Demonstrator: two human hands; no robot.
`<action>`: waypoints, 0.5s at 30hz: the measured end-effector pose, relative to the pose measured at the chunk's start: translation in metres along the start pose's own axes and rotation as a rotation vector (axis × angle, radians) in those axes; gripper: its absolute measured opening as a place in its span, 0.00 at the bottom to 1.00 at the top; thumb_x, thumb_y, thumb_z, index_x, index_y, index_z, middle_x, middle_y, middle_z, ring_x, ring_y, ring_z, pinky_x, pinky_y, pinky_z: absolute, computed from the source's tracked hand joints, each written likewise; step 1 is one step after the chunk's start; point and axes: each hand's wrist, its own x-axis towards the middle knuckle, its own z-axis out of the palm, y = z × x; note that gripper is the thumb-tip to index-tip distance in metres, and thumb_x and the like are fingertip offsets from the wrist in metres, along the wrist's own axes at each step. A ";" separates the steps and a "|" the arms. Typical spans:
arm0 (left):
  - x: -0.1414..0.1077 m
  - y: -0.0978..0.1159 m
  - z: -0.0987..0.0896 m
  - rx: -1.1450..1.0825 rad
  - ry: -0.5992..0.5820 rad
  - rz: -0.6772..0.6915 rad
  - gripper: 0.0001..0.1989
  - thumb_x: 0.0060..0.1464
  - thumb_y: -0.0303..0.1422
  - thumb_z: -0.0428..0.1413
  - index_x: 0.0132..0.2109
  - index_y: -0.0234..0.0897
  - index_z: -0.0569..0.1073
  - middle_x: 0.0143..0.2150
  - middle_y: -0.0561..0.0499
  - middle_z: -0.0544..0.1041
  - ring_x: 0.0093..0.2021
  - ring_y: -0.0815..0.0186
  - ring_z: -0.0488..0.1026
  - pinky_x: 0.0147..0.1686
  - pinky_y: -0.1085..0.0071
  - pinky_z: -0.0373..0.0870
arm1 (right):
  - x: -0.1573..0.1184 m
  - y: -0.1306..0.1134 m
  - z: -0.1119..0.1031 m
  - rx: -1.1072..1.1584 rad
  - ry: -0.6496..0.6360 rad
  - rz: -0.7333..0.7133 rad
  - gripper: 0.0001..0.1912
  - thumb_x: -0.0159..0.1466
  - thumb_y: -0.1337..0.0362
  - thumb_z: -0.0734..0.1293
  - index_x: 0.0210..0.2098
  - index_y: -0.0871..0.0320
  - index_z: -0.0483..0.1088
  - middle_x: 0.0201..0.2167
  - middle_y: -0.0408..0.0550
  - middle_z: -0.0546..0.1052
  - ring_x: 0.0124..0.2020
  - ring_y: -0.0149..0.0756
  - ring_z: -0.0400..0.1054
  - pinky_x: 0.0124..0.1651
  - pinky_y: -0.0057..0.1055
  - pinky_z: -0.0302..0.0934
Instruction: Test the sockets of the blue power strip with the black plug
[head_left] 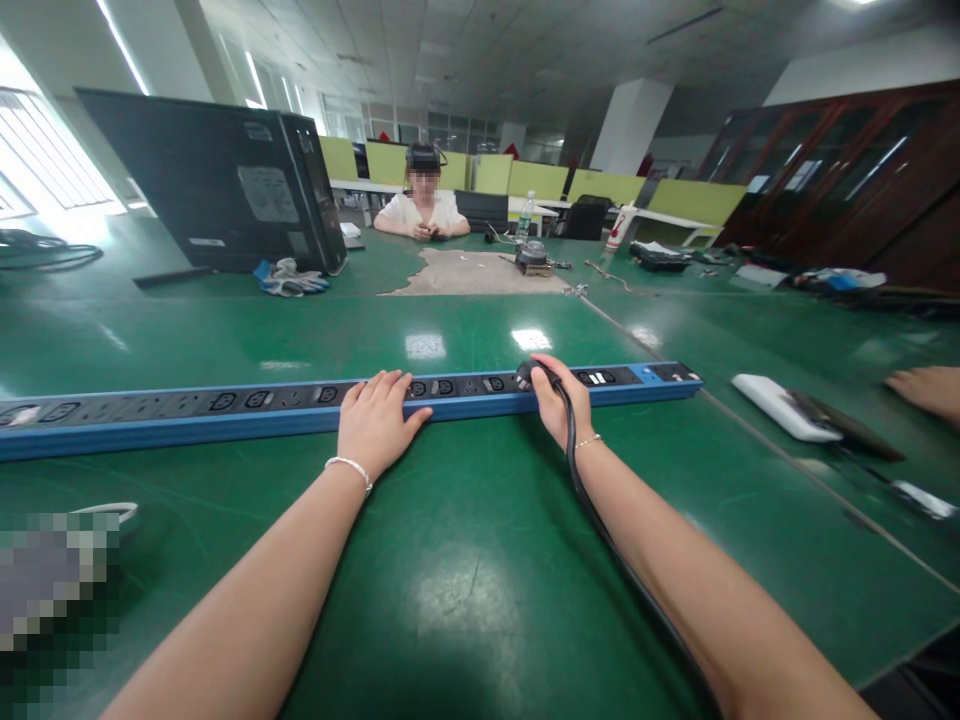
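The blue power strip (465,404) lies across the green table; on it the left hand (377,415) rests flat, fingers spread slightly, and over its right part the right hand (559,398) closes around a black plug (527,376). Beyond the strip sit gloves (291,278) and a person (422,205).

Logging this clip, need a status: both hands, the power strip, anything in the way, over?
Left hand resting on blue power strip. Right hand gripping black plug, prongs exposed. Possible snag: cable trailing along that arm.
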 end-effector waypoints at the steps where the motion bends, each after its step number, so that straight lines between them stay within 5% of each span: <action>1: 0.000 0.000 0.000 -0.001 0.003 0.006 0.28 0.57 0.48 0.46 0.58 0.36 0.65 0.60 0.42 0.68 0.61 0.55 0.61 0.59 0.57 0.53 | -0.001 -0.005 0.006 0.000 -0.027 0.002 0.19 0.64 0.51 0.59 0.46 0.55 0.72 0.44 0.47 0.77 0.46 0.39 0.71 0.49 0.34 0.64; 7: 0.000 -0.001 0.001 0.003 0.013 0.009 0.29 0.57 0.48 0.46 0.59 0.36 0.64 0.60 0.42 0.68 0.61 0.55 0.61 0.59 0.57 0.53 | -0.001 -0.038 0.037 -0.066 -0.225 -0.083 0.18 0.65 0.54 0.58 0.49 0.53 0.71 0.44 0.46 0.78 0.42 0.38 0.73 0.47 0.31 0.63; 15: 0.000 -0.001 0.000 -0.037 0.002 0.005 0.29 0.57 0.48 0.46 0.59 0.35 0.64 0.60 0.42 0.67 0.62 0.54 0.60 0.59 0.56 0.51 | -0.004 -0.057 0.045 -0.301 -0.230 -0.110 0.19 0.67 0.56 0.56 0.51 0.55 0.70 0.43 0.47 0.78 0.42 0.39 0.73 0.47 0.32 0.62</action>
